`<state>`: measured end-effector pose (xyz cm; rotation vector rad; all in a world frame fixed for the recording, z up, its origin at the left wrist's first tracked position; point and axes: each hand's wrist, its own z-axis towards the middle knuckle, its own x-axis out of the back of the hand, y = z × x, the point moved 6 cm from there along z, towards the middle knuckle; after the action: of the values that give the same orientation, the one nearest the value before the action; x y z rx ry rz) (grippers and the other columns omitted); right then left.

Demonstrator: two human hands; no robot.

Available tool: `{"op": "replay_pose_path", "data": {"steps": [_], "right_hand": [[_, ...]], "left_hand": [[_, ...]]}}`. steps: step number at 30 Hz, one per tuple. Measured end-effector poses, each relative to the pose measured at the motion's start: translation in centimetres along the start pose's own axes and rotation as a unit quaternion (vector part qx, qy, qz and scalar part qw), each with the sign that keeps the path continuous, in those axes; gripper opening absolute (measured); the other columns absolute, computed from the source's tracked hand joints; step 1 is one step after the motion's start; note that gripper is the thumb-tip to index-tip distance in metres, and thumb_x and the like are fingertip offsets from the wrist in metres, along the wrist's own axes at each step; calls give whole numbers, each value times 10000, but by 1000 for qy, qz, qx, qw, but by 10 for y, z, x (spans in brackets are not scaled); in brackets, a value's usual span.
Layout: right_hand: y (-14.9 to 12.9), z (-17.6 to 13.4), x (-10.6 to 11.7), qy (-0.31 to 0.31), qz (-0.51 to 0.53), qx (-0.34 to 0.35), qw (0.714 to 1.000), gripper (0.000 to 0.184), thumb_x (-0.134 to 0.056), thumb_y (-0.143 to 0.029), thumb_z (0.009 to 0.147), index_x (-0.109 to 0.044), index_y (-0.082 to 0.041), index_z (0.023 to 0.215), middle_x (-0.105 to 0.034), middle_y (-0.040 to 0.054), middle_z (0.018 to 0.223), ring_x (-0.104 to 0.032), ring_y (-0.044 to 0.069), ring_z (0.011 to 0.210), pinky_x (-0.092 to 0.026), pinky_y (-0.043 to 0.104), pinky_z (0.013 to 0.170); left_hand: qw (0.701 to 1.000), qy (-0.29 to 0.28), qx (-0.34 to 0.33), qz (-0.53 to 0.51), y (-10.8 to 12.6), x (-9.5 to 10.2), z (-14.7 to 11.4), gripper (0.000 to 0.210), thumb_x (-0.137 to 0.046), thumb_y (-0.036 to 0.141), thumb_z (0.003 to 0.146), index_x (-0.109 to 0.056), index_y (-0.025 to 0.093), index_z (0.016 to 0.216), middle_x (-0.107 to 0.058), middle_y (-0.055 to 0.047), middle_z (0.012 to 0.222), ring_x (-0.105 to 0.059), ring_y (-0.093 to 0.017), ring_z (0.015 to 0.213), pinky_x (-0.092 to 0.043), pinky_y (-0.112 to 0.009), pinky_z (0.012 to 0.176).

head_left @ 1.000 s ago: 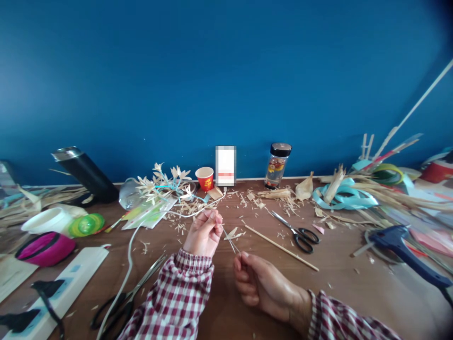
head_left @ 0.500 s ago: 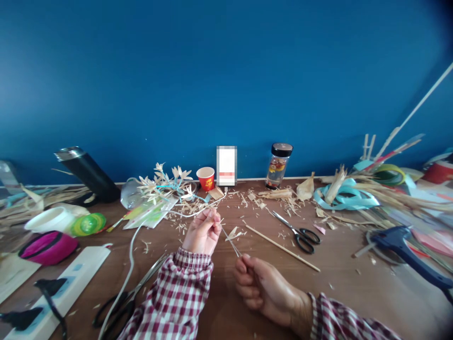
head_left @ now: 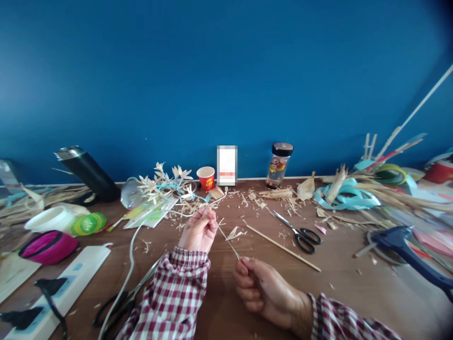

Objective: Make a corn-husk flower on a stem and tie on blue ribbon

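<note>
A thin pale strand (head_left: 230,242), thread or wire, runs taut between my two hands above the table. My left hand (head_left: 200,230) pinches its far end between thumb and fingertips. My right hand (head_left: 264,293) is closed on its near end, thumb against the curled forefinger. Just right of the strand lies a small petal-like piece of husk (head_left: 233,233). A thin wooden stick (head_left: 283,248) rests on the table beyond my right hand. Black-handled scissors (head_left: 299,233) lie farther right.
Dried-husk flowers (head_left: 166,182) and a red paper cup (head_left: 206,178) stand at the back, near a lidded glass bottle (head_left: 279,165). A blue glue gun (head_left: 410,250) lies right. On the left are larger scissors (head_left: 130,295), a power strip (head_left: 63,288) and a white cable (head_left: 131,255).
My left hand has shifted slightly left, and the strand now looks pulled into one straight line. My right hand has barely moved.
</note>
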<state>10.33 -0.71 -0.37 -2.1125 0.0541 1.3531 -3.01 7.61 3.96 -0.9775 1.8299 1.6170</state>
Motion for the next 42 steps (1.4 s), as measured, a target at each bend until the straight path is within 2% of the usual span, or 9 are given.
{"op": "replay_pose_path", "data": {"steps": [12, 18, 27, 35, 42], "right_hand": [[1, -1, -2, 17, -20, 12, 1000, 230, -408, -345, 846, -360, -192, 681, -242, -79, 574, -125, 50, 427, -82, 174, 390], [3, 1, 1, -7, 13, 4, 1000, 251, -360, -391, 852, -403, -184, 716, -270, -67, 588, -166, 52, 432, -102, 174, 394], [3, 1, 2, -19, 34, -6, 999, 313, -362, -450, 852, -408, -178, 705, -262, -71, 575, -169, 47, 424, -99, 167, 385], [3, 0, 1, -13, 30, 4, 999, 245, -400, -376, 860, -389, -187, 704, -263, -74, 577, -165, 47, 422, -97, 165, 385], [4, 2, 1, -20, 31, -18, 999, 390, -337, -522, 859, -395, -178, 682, -251, -76, 546, -158, 45, 411, -78, 161, 368]], "left_hand": [[1000, -9, -11, -12, 4, 6, 6, 125, -701, 61, 627, -616, 123, 694, -555, 15, 599, -505, -26, 514, -444, -80, 463], [999, -26, -22, -19, 10, 9, 8, 134, -676, 24, 636, -611, 127, 692, -548, 22, 593, -500, -29, 510, -448, -92, 461], [999, -6, -10, -30, 10, 7, 6, 117, -641, 18, 661, -598, 126, 681, -529, 20, 572, -493, -35, 497, -446, -98, 448], [999, 5, -2, -31, 12, 7, 6, 157, -635, -7, 647, -570, 135, 657, -519, 31, 569, -484, -31, 484, -438, -88, 433], [999, -36, 4, -40, 6, 4, 6, 155, -670, 20, 631, -584, 140, 679, -526, 34, 578, -492, -28, 497, -446, -84, 446]]}}
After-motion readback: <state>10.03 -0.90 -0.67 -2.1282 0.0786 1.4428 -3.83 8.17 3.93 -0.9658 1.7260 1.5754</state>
